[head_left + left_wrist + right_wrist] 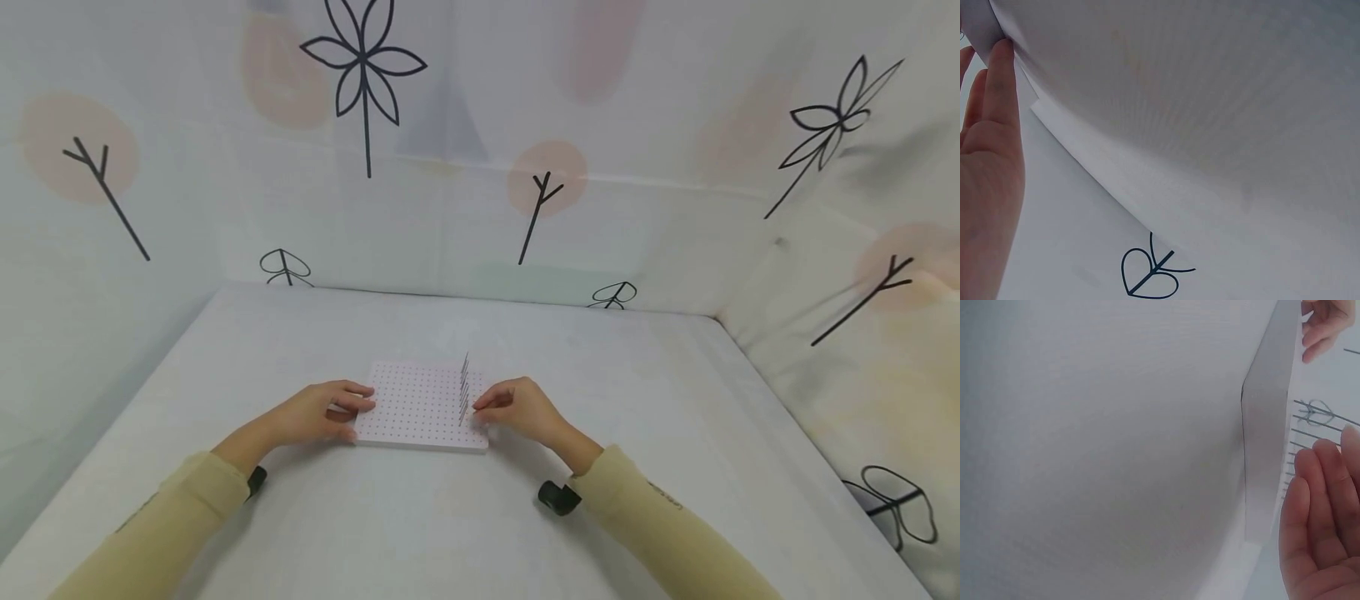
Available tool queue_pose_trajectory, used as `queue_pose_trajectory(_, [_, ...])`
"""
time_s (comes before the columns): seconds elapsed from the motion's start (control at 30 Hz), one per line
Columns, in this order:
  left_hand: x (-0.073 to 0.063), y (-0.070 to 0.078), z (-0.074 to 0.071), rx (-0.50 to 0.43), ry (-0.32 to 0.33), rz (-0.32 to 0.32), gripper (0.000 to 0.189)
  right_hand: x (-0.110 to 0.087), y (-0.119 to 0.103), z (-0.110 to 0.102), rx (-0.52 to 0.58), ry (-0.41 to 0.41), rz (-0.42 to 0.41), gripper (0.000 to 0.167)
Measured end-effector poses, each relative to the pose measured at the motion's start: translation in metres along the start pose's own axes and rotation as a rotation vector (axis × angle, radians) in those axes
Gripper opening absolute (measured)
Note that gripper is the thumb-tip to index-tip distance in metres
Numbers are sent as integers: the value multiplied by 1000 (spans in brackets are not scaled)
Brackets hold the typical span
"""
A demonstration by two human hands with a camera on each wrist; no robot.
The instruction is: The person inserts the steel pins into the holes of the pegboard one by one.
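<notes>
A white pegboard [420, 404] with a grid of small holes lies flat on the table. A row of thin metal pins [464, 387] stands upright along its right side. At the board's left edge, my left hand [318, 412] rests with its fingers loosely bent and fingertips touching the side. My right hand [525, 412] is at the board's right edge, thumb and index fingertips close together beside the nearest pins; I cannot tell whether a pin is between them. In the right wrist view its other fingers [1329, 487] extend alongside the row of pins [1300, 431].
A white cloth covers the table [375, 525]. Behind it and at both sides hangs a pale curtain [450, 225] printed with line-drawn flowers and twigs. Dark wrist cameras [558, 497] sit under the beige sleeves [652, 517].
</notes>
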State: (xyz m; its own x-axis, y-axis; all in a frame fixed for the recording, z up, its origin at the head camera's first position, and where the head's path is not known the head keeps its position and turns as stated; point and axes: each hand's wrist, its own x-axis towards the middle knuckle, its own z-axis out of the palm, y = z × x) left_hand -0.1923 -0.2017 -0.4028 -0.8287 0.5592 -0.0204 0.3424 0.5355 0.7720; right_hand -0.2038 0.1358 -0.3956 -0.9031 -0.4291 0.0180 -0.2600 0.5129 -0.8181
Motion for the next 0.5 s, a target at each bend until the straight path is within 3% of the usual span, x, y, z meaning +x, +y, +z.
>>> queue_pose_trajectory(0.5, [-1,-2,1,-10,7,-8,49,4,-5,10,51,-25,-27,8])
